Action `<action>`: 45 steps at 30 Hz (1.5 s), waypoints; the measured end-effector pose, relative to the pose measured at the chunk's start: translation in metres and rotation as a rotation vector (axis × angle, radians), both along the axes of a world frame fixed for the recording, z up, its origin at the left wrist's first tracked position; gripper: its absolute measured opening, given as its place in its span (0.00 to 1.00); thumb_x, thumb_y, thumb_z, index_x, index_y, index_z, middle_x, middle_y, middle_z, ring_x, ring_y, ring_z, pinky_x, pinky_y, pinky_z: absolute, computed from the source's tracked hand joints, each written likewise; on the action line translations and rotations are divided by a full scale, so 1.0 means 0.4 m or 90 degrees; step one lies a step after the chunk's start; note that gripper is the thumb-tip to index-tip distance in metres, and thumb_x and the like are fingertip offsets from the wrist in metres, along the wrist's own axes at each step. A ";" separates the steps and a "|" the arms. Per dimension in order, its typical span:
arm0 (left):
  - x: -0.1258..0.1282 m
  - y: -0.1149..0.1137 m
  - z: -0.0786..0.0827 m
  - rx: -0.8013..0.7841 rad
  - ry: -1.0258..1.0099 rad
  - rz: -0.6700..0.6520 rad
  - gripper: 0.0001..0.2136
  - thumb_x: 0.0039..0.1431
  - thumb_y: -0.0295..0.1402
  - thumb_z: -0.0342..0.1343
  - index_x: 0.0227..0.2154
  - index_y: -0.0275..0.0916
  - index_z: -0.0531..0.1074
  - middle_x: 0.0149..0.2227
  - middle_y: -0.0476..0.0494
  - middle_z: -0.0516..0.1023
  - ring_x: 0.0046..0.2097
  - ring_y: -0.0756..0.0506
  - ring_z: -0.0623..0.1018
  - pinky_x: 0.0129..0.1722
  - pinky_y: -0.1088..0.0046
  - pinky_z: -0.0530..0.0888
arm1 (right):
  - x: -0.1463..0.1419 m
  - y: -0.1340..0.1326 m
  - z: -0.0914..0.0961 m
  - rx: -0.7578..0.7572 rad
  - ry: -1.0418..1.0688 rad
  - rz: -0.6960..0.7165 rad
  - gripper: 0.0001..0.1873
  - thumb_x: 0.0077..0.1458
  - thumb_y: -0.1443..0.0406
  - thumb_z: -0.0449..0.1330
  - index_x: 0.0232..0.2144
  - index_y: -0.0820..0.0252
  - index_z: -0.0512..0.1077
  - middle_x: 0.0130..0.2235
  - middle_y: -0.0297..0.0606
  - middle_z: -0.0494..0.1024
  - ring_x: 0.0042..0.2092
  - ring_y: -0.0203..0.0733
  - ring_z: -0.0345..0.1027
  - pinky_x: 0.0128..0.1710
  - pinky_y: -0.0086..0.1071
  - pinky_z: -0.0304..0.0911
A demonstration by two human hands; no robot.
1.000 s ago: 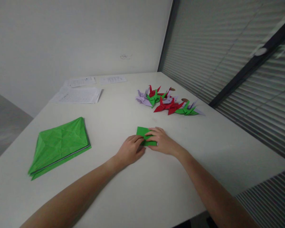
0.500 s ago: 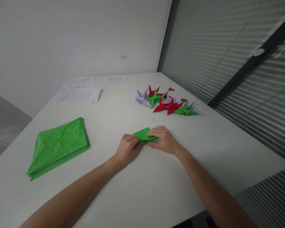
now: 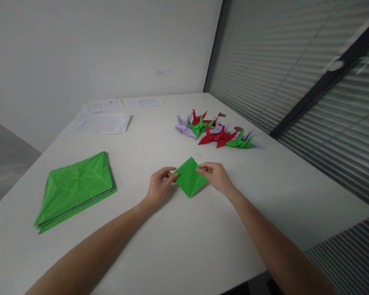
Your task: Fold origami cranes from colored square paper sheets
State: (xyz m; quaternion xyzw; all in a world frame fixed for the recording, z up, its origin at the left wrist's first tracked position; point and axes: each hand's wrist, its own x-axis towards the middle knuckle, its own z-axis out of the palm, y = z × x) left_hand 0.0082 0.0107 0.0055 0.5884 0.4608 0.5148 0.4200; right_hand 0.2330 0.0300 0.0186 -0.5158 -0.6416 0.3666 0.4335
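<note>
A green sheet of origami paper (image 3: 190, 179), folded into a diamond with a crease down its middle, is held just in front of me. My left hand (image 3: 160, 183) pinches its left corner between thumb and fingers. At the right corner, my right hand (image 3: 217, 175) grips the paper the same way, its fingertips lying over the edge. One point of the diamond faces me and the opposite one faces the far wall. Beyond it lies a cluster of folded paper cranes, among them a red crane (image 3: 213, 137), a green crane (image 3: 241, 141) and a lilac crane (image 3: 184, 126).
To the left lies a stack of green paper (image 3: 80, 180), creased on top. White printed sheets (image 3: 103, 123) rest at the far left of the white table (image 3: 147, 254). A window with blinds (image 3: 295, 61) runs along the right side, and a wall (image 3: 110, 49) stands behind.
The near point of the green paper has come down towards me, so a flatter, half-folded piece now shows as a full diamond. My hands have moved to its two side corners.
</note>
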 end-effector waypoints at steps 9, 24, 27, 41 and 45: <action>0.003 0.013 -0.011 -0.028 -0.021 0.009 0.15 0.54 0.42 0.59 0.37 0.34 0.77 0.22 0.49 0.75 0.25 0.50 0.73 0.28 0.74 0.71 | 0.021 0.011 0.000 -0.053 -0.005 0.044 0.17 0.45 0.51 0.64 0.26 0.60 0.75 0.27 0.38 0.79 0.30 0.42 0.72 0.31 0.34 0.66; 0.017 -0.039 -0.003 0.349 0.632 -0.200 0.20 0.65 0.36 0.49 0.58 0.36 0.65 0.61 0.33 0.67 0.61 0.39 0.68 0.58 0.56 0.65 | -0.026 -0.027 -0.012 0.115 -0.409 0.015 0.14 0.56 0.67 0.58 0.44 0.59 0.77 0.38 0.43 0.81 0.39 0.47 0.71 0.42 0.40 0.66; 0.019 -0.036 -0.006 0.350 0.666 -0.207 0.20 0.66 0.35 0.47 0.58 0.35 0.64 0.62 0.33 0.66 0.62 0.39 0.67 0.59 0.56 0.64 | -0.018 -0.030 -0.004 0.201 -0.471 0.120 0.20 0.59 0.70 0.55 0.51 0.51 0.74 0.52 0.39 0.77 0.51 0.48 0.65 0.53 0.45 0.61; 0.015 -0.058 0.016 0.369 0.649 -0.138 0.09 0.63 0.38 0.53 0.34 0.37 0.72 0.39 0.39 0.77 0.42 0.41 0.77 0.45 0.60 0.75 | 0.012 -0.024 0.005 0.164 -0.486 0.179 0.18 0.57 0.74 0.55 0.43 0.53 0.80 0.55 0.43 0.72 0.54 0.49 0.62 0.55 0.47 0.60; 0.012 -0.053 0.010 0.348 0.632 -0.095 0.12 0.60 0.43 0.57 0.36 0.38 0.73 0.36 0.40 0.75 0.41 0.40 0.77 0.44 0.58 0.74 | 0.024 -0.023 0.018 0.169 -0.418 0.282 0.22 0.54 0.77 0.55 0.42 0.49 0.80 0.55 0.40 0.73 0.56 0.47 0.62 0.57 0.45 0.60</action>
